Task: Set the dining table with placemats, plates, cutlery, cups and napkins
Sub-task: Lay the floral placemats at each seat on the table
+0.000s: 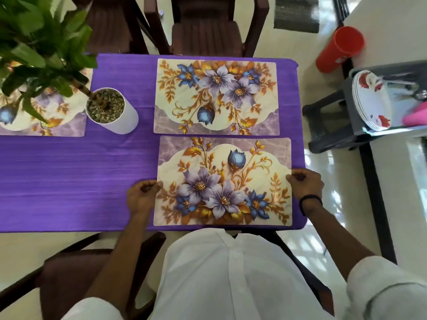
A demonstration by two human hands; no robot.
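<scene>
A floral placemat lies flat at the near edge of the purple-covered table. My left hand pinches its left edge, and my right hand pinches its right edge. A second matching placemat lies just beyond it, on the far side. A third placemat sits at the far left, partly hidden by plant leaves. A stack of white plates with red flowers stands on a tray at the right, with cutlery and something pink beside it.
A potted plant in a white pot stands on the table left of the far placemat. Dark chairs stand at the far side and below me. A grey stool holds the tray; a red cup lies beyond it.
</scene>
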